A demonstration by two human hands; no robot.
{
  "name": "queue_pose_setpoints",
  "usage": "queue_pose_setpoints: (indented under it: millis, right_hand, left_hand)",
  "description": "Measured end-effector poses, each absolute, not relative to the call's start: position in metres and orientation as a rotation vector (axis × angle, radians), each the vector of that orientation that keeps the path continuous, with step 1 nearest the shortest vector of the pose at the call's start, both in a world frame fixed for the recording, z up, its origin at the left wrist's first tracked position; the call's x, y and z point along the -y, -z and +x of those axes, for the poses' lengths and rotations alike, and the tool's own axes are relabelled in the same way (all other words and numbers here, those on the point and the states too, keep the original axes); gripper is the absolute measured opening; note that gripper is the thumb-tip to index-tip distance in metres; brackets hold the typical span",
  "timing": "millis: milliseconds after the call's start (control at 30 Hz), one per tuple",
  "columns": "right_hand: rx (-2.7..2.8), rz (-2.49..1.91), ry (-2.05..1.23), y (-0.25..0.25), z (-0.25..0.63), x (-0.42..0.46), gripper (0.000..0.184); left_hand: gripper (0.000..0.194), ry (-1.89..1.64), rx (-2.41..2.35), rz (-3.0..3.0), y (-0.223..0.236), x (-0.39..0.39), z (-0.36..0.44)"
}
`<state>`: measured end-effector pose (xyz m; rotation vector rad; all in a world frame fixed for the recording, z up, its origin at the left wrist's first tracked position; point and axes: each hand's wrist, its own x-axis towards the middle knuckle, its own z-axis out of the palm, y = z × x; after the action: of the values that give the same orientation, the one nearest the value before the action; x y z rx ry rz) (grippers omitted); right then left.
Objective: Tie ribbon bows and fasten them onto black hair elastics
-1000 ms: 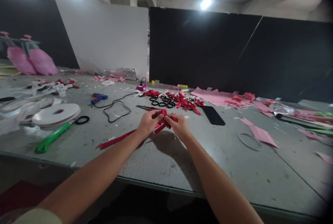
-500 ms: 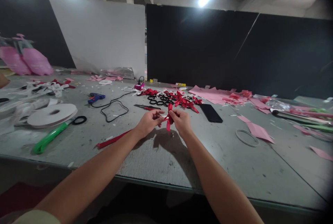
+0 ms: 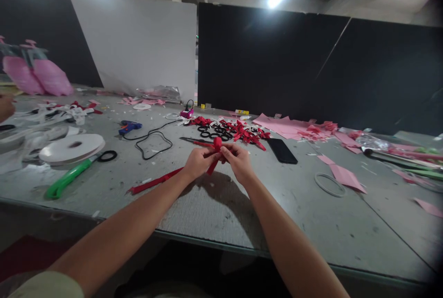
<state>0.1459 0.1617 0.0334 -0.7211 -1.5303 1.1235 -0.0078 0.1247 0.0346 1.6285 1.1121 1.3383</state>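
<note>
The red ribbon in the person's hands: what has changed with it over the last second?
Half a second ago the red ribbon hung as a loose strip between the hands; now the left hand and right hand have closed together and pinch it into a small loop on top. Both hands held it throughout. The scissors, phone and pile of red bows lie as before.

Two bare hands meet over the grey desk (image 3: 214, 215): the left hand (image 3: 196, 163) and the right hand (image 3: 238, 161), sharing one folded red ribbon piece (image 3: 216, 149). One long red ribbon strip (image 3: 152, 182) lies flat. There is one flat white tape reel (image 3: 72, 146), one green-handled cutter (image 3: 67, 179), one blue glue gun (image 3: 129, 126), one black phone (image 3: 281, 151), one pale loose ring (image 3: 329, 184) and one small black ring (image 3: 107, 155). The heap of red bows and black rings (image 3: 230, 132) is too tangled to count. One other person's hand (image 3: 5, 106) shows at the left edge.
</note>
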Motion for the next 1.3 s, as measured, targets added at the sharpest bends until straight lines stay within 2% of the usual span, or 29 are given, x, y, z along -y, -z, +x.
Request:
queue_pose_setpoints:
  millis: [133,333,667,867,1067,1300]
  right_hand:
    - [1.493,-0.704,-1.179,-0.033,0.146,-0.163,0.045]
    - [1.472,-0.748,-1.14,-0.029,0.148,-0.168,0.034]
    - [1.479,-0.723,-1.178,-0.029,0.148,-0.167,0.044]
    - [1.467,-0.75,-1.181,-0.026,0.147,-0.167,0.031]
    - [1.55,-0.77,-1.174,-0.025,0.147,-0.168,0.039]
    - [1.658,-0.814,-1.109,-0.021,0.148,-0.169,0.024]
  left_hand:
    - [0.038,-1.392,-1.176,1.563,-0.032,-0.127,-0.009]
    - [0.039,-1.37,-1.202,1.46,-0.033,-0.127,-0.006]
    - [0.037,-1.359,-1.189,1.32,-0.034,-0.125,-0.005]
    - [0.034,-1.375,-1.176,1.295,-0.034,-0.126,-0.004]
    - [0.035,-1.423,-1.197,1.3,-0.035,-0.125,-0.005]
    - [0.034,-1.503,-1.216,1.239,-0.032,-0.13,-0.005]
